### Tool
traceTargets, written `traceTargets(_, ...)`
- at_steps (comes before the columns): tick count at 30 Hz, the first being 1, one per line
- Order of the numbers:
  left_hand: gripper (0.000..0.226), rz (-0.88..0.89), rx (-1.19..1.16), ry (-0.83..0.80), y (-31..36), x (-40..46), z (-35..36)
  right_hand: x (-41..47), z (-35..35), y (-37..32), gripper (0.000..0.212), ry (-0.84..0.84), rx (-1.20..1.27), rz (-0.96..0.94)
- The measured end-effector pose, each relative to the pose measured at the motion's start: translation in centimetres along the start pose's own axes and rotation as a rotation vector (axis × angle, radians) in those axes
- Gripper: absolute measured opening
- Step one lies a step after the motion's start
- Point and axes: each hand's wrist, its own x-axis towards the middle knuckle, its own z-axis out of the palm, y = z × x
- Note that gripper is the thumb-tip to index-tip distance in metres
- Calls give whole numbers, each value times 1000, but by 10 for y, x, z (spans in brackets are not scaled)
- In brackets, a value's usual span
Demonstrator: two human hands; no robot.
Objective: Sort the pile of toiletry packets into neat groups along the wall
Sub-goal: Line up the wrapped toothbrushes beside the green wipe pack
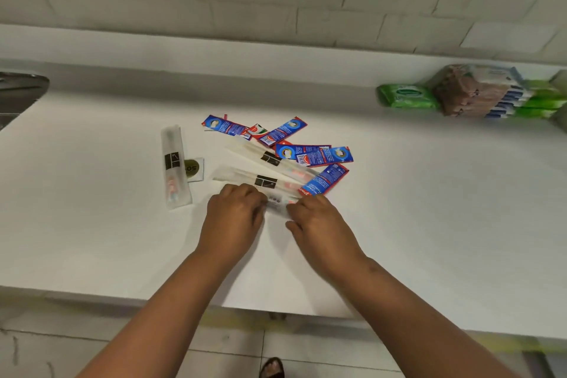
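A loose pile of toiletry packets lies mid-counter: several blue and red toothpaste sachets (313, 154) and long white toothbrush sleeves (264, 180) with black labels. One toothbrush sleeve (174, 166) lies apart to the left, next to a small soap packet (193, 168) with a gold round label. My left hand (234, 218) and my right hand (319, 221) meet at the near edge of the pile. Both pinch one white packet (277, 202) between them, its ends hidden under my fingers.
The white counter (429, 224) runs to a tiled wall (276, 3) at the back. Stacked tissue and wipe packs (478, 92) and a green wipes pack (406, 97) sit at the back right. A metal sink edge (18, 92) shows at the far left.
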Motion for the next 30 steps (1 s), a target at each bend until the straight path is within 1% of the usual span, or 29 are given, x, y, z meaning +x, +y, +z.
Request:
traceTargets(3, 15, 14, 20, -20, 12, -7, 2, -10, -3, -1, 30, -20, 11, 64)
traceTargets(5, 18, 21, 22, -28, 20, -12, 2, -16, -3, 2, 32, -15, 8, 84)
traceTargets(8, 21, 42, 23, -31, 34, -18, 5, -29, -6, 9, 26, -4, -18, 82)
traceTargets(11, 24, 85, -2, -28, 45, -24, 6, -42, -12, 19, 14, 21, -84, 91)
traceTargets(14, 26, 143, -22, -72, 56, -29, 8, -59, -18, 29, 5, 66, -158, 65)
traceTargets(16, 24, 175, -26, -106, 67, -31, 10, -73, -24, 39, 6, 58, -176, 81)
traceTargets(20, 12, 231, -74, -155, 87, -32, 13, -90, -40, 65, 10, 20, -177, 164)
traceTargets(22, 15, 256, -141, -181, 102, -30, 13, -95, -53, 78, 14, -33, -132, 192)
traceTargets(23, 17, 244, -185, -202, 111, -29, 13, -98, -58, 85, 18, -38, -117, 201)
traceTargets(25, 19, 157, -269, -251, 126, -27, 14, -101, -63, 94, 20, 2, -116, 223)
traceTargets(27, 22, 62, -311, -284, 142, -23, 19, -107, -64, 101, 19, 102, -130, 291)
traceTargets(30, 22, -81, -378, -296, 160, -17, 26, -116, -62, 107, 24, 278, -131, 429)
